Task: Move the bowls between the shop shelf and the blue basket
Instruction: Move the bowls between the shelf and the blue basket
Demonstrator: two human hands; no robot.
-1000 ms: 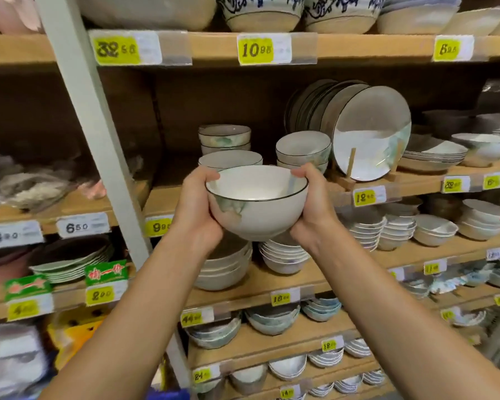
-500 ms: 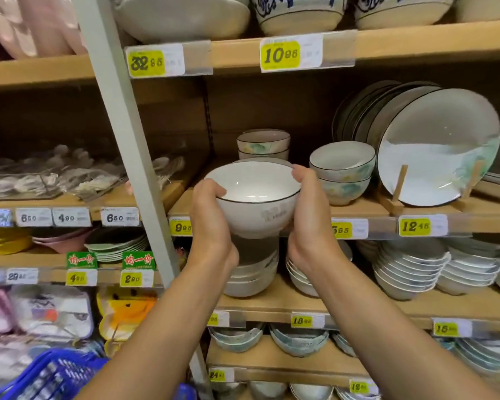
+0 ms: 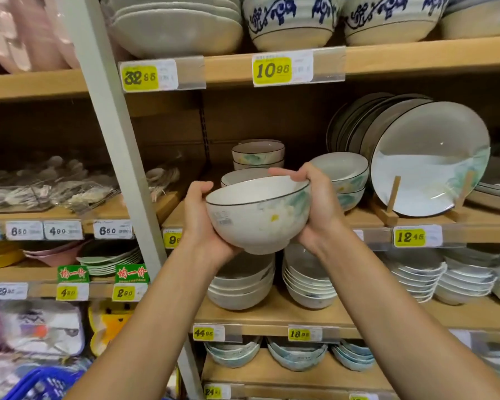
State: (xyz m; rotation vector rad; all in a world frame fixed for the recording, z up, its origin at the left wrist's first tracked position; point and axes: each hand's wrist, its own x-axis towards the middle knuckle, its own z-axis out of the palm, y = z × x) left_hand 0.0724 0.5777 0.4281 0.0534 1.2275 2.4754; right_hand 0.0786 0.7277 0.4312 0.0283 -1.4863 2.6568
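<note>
The wooden shelf (image 3: pixel 364 219) fills everything ahead of my hands, its grey upright post (image 3: pixel 113 157) slanting past just to the left of my left wrist. To the right of my right hand, a big plate (image 3: pixel 429 160) leans on edge in a wooden stand with more plates ranked behind it. Down by my left elbow, the corner of the blue basket (image 3: pixel 38 383) shows, well apart from what I carry. Beneath my hands, stacks of pale bowls (image 3: pixel 243 284) sit on the next board.

The bowl (image 3: pixel 257 215) is in the air in front of the shelf edge, tilted so that its right rim sits higher. My left hand (image 3: pixel 198 217) cups its side from below, fingers curled round the wall and thumb near the rim. My right hand (image 3: pixel 318 203) grips the opposite side, thumb hooked over the dark rim. Just behind it stands another bowl (image 3: pixel 240 176), partly hidden; farther back is a small stack (image 3: pixel 257 154). A paired stack (image 3: pixel 344 171) sits behind my right knuckles.
</note>
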